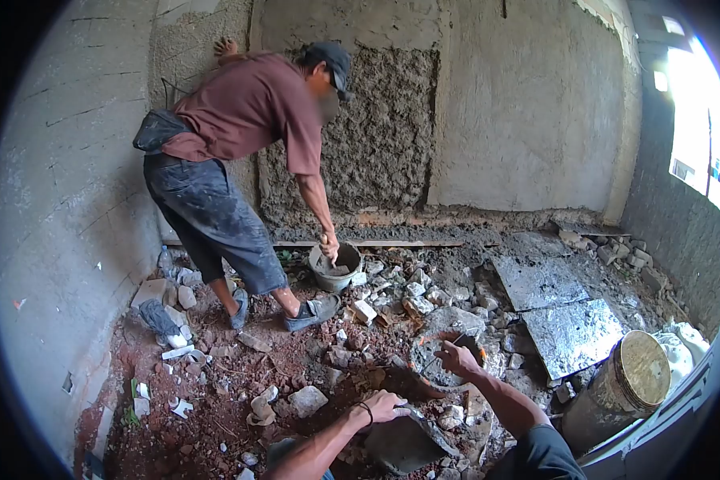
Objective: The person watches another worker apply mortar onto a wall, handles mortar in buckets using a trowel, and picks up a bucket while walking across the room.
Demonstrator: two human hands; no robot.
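My left hand (386, 406), with a dark band at the wrist, is closed on the rim of a tilted, mortar-grey bucket (408, 445) low in the view. Ahead and to the right, my right hand (458, 359) reaches over a round, mortar-smeared bucket (418, 352) with orange showing on its rim. Its fingers are curled closed beside a thin rod or wire. Whether they grip that wire or something else, I cannot make out. Wet grey mortar (434, 373) shows inside the round bucket.
A co-worker (248, 120) bends by the wall, one hand on a trowel in another bucket (334, 280). Rubble (308, 400) covers the reddish ground. Two flat boards (572, 334) lie at right, near a tall dirty bucket (616, 392) and white sacks (680, 352).
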